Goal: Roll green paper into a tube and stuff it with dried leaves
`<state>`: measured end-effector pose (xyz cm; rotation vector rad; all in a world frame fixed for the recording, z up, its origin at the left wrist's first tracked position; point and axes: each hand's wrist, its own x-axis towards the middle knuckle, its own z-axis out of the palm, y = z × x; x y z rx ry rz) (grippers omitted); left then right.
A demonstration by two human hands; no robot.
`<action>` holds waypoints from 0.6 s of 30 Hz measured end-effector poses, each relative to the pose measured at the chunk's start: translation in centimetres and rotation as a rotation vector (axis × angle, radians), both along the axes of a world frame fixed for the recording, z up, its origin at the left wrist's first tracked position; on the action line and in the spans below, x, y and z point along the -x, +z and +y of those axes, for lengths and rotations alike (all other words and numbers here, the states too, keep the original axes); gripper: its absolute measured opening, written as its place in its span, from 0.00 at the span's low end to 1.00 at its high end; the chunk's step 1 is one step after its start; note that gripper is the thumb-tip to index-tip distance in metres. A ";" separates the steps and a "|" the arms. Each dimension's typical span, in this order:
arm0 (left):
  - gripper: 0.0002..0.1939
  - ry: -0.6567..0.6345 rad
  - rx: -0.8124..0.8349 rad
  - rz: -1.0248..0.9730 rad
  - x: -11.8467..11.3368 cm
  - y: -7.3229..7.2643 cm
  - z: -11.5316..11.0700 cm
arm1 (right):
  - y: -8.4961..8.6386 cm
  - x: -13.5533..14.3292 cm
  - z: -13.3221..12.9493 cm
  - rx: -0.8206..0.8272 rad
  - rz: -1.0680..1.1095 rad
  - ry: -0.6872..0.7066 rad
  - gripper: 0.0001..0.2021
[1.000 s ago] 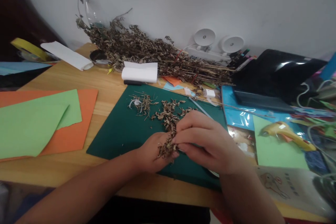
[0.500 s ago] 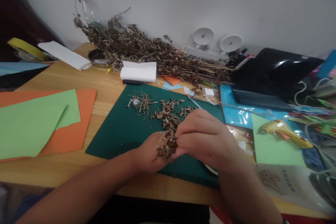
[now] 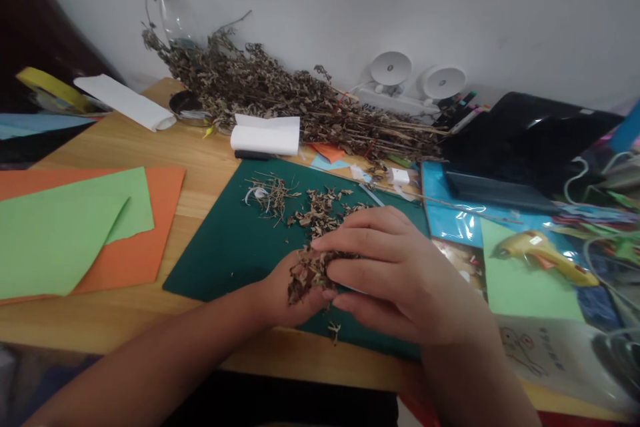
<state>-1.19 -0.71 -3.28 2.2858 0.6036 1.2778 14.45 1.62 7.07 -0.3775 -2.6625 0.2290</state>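
Observation:
My left hand point(image 3: 287, 293) is cupped palm up around a clump of dry brown leaves point(image 3: 304, 275) over the front of the green mat point(image 3: 215, 247). Over the clump, my right hand point(image 3: 380, 267) has its fingers apart, with the fingertips touching the leaves. Behind both hands lies a pile of crumbled leaves point(image 3: 320, 210). Left of that pile are thin stems point(image 3: 275, 197) with a curled white strip. A small leaf piece point(image 3: 334, 331) sits near the mat's front edge.
Bundled dried plants point(image 3: 280, 90) lie along the wall behind a white paper roll point(image 3: 266, 136). Green paper point(image 3: 60, 233) on orange paper point(image 3: 167, 213) is at left. At right are a yellow glue gun point(image 3: 547, 255), a blue packet point(image 3: 450, 213) and a black device point(image 3: 520, 140).
My right hand's fingers have spread and moved left over the clump. The small leaf piece now shows near the mat's front edge.

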 end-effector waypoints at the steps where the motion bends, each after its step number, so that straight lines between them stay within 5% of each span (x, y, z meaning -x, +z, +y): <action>1: 0.16 -0.016 -0.001 0.009 0.0 0.1 0.0 | 0.0 0.0 0.0 0.026 -0.005 0.015 0.07; 7: 0.17 -0.070 0.150 -0.004 -0.3 0.1 -0.2 | 0.4 -0.5 0.2 0.282 -0.034 0.078 0.12; 18: 0.13 -0.083 0.142 -0.053 -0.3 -0.3 -0.1 | -0.2 -0.6 0.3 0.348 0.151 0.087 0.05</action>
